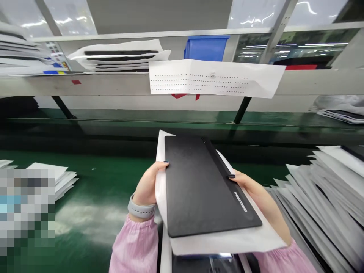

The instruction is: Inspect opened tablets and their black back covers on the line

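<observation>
Between my hands is a black tablet back cover lettered POSITIVO, with small openings near its far end. It lies on a white foam sheet that sticks out past its edges. My left hand grips the left edge, thumb on top and fingers hidden below. On the right edge, my right hand holds in the same way, its thumb on the cover's darker strip. Below the sheet, at the bottom of the view, another dark glossy panel shows in part.
Stacks of sheets with dark panels stand at right and on the shelf. More white sheets lie at left, partly blurred out. A blue bin sits behind a hanging printed paper. The worktop is green.
</observation>
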A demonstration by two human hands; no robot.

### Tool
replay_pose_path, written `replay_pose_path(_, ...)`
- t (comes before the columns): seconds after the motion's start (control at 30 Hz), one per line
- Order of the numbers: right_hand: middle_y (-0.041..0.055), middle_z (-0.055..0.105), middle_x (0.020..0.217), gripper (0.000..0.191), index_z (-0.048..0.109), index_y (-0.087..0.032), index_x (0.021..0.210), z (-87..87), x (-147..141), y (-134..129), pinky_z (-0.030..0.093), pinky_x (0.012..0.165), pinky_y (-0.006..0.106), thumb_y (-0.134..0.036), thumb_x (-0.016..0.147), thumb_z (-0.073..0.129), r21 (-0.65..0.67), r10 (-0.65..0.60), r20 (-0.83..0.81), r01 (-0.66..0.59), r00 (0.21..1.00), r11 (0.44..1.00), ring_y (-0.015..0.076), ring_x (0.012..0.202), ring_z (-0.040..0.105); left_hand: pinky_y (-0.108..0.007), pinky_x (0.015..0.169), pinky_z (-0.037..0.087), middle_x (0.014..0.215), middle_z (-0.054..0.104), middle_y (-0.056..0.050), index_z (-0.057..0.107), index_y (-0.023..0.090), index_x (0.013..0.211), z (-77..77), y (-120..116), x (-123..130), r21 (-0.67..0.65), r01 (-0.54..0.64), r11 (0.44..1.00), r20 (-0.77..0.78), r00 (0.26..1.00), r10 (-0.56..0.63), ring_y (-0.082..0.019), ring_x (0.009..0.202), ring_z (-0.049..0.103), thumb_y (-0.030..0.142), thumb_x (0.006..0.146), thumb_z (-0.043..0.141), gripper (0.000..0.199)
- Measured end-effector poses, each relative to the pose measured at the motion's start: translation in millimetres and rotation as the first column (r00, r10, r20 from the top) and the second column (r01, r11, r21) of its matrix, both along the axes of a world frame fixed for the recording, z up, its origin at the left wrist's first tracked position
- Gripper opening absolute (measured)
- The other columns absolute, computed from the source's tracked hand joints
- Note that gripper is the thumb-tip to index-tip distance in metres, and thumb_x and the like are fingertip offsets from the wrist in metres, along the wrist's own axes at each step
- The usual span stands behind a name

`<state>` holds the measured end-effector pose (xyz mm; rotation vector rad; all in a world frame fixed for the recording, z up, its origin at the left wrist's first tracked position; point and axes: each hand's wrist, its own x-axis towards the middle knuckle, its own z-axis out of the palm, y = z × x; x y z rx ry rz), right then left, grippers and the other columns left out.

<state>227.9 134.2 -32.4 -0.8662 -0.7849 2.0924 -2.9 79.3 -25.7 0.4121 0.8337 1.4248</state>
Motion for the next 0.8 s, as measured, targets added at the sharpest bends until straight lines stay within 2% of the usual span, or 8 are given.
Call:
replay_pose_path(0.07,0.0003,0.078,0.076,0.026,0.077,-0.020,0.090,-11.4,-4.6,11.0,0.055,0.061,0.025,-0.015,0.065,0.073,0.045,0.012,-0.006,-0.012,1.000,0.999,0.0180,0.065,0.070,-0.037,0.084,0.060,0.083,0.079,-0.009,0.075,0.010,0.106,-2.1,-3.5,7.2,0.129,-0.012,0.992,-0.023,1.000,0.015,-0.032,0.093,0.075,0.034,0.082,0.068,0.034)
replay_pose_path(0.13,-0.0010,0.077,0.077,0.025,0.076,-0.020,0.083,-23.5,-12.3,20.7,0.054,0.064,0.024,-0.011,0.060,0.072,0.100,0.010,-0.047,-0.005,0.999,0.995,0.0163,0.067,0.069,-0.040,0.099,0.054,0.101,0.079,-0.009,0.071,0.015,0.120,-4.5,-7.2,14.7,0.278,0.053,0.959,-0.108,0.994,-0.023,-0.036,0.111,0.069,0.041,0.080,0.077,0.048)
replay_pose_path(0.23,-0.0033,0.071,0.067,0.014,0.069,-0.018,0.066,-37.0,-23.6,30.6,0.051,0.061,0.022,-0.010,0.056,0.067,0.166,0.010,-0.072,0.002,0.997,0.986,0.0133,0.061,0.062,-0.038,0.105,0.048,0.123,0.074,-0.007,0.070,0.025,0.125,-7.8,-10.6,21.9,0.376,0.210,0.902,-0.317,0.944,-0.088,-0.034,0.123,0.061,0.042,0.081,0.080,0.048)
replay_pose_path(0.33,-0.0032,0.067,0.064,0.010,0.067,-0.017,0.062,-42.4,-28.5,33.3,0.049,0.060,0.023,-0.010,0.055,0.064,0.203,0.027,-0.067,-0.013,0.997,0.979,0.0127,0.058,0.058,-0.036,0.103,0.049,0.129,0.071,-0.004,0.071,0.030,0.124,-7.9,-11.9,23.4,0.369,0.287,0.884,-0.443,0.890,-0.104,-0.031,0.123,0.061,0.042,0.084,0.077,0.042)
replay_pose_path(0.53,-0.0034,0.065,0.063,0.012,0.067,-0.019,0.062,-38.1,-27.0,26.2,0.047,0.057,0.023,-0.010,0.055,0.060,0.256,0.005,-0.040,0.005,0.999,0.967,0.0135,0.057,0.056,-0.036,0.099,0.050,0.126,0.072,-0.005,0.071,0.030,0.125,-0.8,-16.9,23.3,0.391,0.334,0.858,-0.468,0.874,-0.127,-0.031,0.119,0.062,0.043,0.084,0.077,0.044)
replay_pose_path(0.63,-0.0010,0.070,0.070,0.019,0.073,-0.019,0.072,-33.4,-25.9,23.0,0.051,0.062,0.025,-0.011,0.059,0.062,0.308,-0.034,-0.010,0.036,0.999,0.951,0.0170,0.064,0.062,-0.032,0.087,0.054,0.111,0.076,-0.004,0.075,0.030,0.116,-0.2,-20.5,22.4,0.360,0.275,0.891,-0.467,0.880,-0.083,-0.029,0.106,0.067,0.047,0.078,0.082,0.042)
replay_pose_path(0.73,0.0004,0.075,0.081,0.030,0.077,-0.021,0.088,-31.0,-24.3,21.8,0.052,0.069,0.028,-0.012,0.061,0.065,0.405,-0.165,0.001,0.150,0.986,0.902,0.0201,0.075,0.066,-0.028,0.080,0.054,0.095,0.078,-0.001,0.080,0.028,0.101,-3.5,-20.8,17.5,0.322,0.174,0.931,-0.496,0.869,0.010,-0.025,0.092,0.068,0.047,0.072,0.087,0.036)
replay_pose_path(0.8,-0.0009,0.074,0.077,0.023,0.075,-0.023,0.083,-31.5,-22.5,21.8,0.052,0.070,0.028,-0.014,0.063,0.068,0.484,-0.298,-0.006,0.264,0.955,0.834,0.0204,0.074,0.065,-0.026,0.076,0.052,0.080,0.075,0.000,0.080,0.025,0.087,-6.9,-17.5,11.9,0.325,0.156,0.933,-0.537,0.842,0.046,-0.022,0.082,0.065,0.043,0.075,0.085,0.023)
